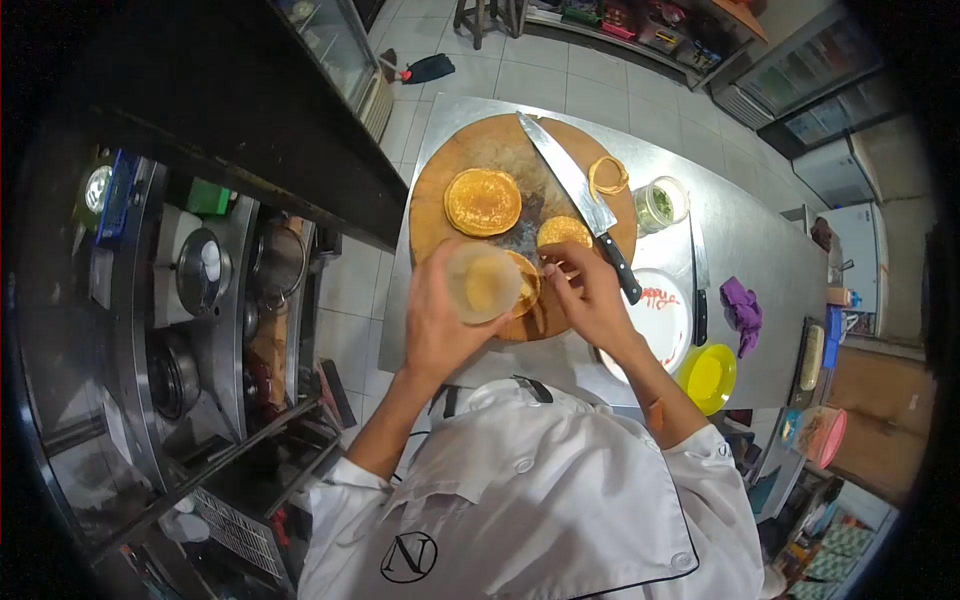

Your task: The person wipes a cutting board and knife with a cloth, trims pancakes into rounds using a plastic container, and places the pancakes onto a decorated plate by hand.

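Steel table (755,230), left hand (432,305) holding cup (488,283); plate (650,325) reading "ppy", "N" jacket (540,510)

Purple cloth (741,312), yel. bowl (708,380) nr it; stool (484,16), prob. dustpan (431,68) on tiled flr (590,97)

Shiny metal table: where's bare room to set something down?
Bare: the table between the crumpled purple cloth and the far edge. Crowded: the round wooden board, and right of it, by the round white plate and yellow bowl.

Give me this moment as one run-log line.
Left hand: gripping cup | Right hand: close to pancake, contact unclear | Knife: on round board | Purple cloth: on metal table
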A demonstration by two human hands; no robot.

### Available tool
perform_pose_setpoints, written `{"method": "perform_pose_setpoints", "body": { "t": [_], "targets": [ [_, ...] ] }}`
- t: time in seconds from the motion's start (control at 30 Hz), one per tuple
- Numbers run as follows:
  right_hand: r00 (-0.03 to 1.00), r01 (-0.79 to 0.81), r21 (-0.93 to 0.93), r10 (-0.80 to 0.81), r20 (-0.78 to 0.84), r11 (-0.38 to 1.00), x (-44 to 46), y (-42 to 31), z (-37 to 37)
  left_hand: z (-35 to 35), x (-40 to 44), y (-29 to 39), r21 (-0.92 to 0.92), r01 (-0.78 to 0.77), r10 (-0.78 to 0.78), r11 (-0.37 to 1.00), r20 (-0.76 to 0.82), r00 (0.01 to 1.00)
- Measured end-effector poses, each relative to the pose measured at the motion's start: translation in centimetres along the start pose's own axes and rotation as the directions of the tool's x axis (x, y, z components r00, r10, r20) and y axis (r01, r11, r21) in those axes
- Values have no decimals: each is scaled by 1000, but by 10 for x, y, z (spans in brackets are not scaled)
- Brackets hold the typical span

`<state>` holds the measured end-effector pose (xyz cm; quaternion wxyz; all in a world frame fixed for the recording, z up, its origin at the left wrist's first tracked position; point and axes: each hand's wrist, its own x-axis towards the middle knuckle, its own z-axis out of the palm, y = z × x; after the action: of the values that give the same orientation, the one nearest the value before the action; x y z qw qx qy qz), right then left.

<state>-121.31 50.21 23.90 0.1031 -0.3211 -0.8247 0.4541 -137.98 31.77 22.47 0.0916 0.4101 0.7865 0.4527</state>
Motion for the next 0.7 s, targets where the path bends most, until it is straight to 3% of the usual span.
{"method": "perform_pose_setpoints", "body": {
  "t": [0.07, 0.1, 0.17, 0.27, 0.4, 0.5, 0.57, 0.7],
  "targets": [
    [995, 48, 241, -68, 74, 969, -3, -12, -9, 15, 10, 2, 34, -134, 131, 990, 90, 987],
    [994, 47, 236, -69, 88, 971, -5, -20, -11, 20, 11, 1, 33, -122, 119, 992, 82, 989],
    [948, 317, 23, -317, 36, 948, -7, -34, -10, 32, 12, -4, 12, -233, 231, 972, 99, 968],
    [948, 308, -107, -295, 120, 945, -2, -28, 0, 41, 8, -13, -18, -231, 232, 973, 76, 970],
    [956, 269, -71, -258, 136, 960, 5, -13, 13, 47, 1, -36, -127, -184, 191, 975, 45, 981],
    [959, 267, -96, -254, 128, 959, 8, -6, 17, 36, -7, -48, -69, -177, 180, 982, 49, 982],
    [958, 269, -85, -258, 122, 959, 8, -5, 19, 31, -16, -53, 29, -90, 88, 995, 77, 993],
    [955, 279, -69, -269, 128, 958, 11, -10, 21, 35, -24, -71, 16, -12, 11, 1000, 76, 997]
  ]
}}
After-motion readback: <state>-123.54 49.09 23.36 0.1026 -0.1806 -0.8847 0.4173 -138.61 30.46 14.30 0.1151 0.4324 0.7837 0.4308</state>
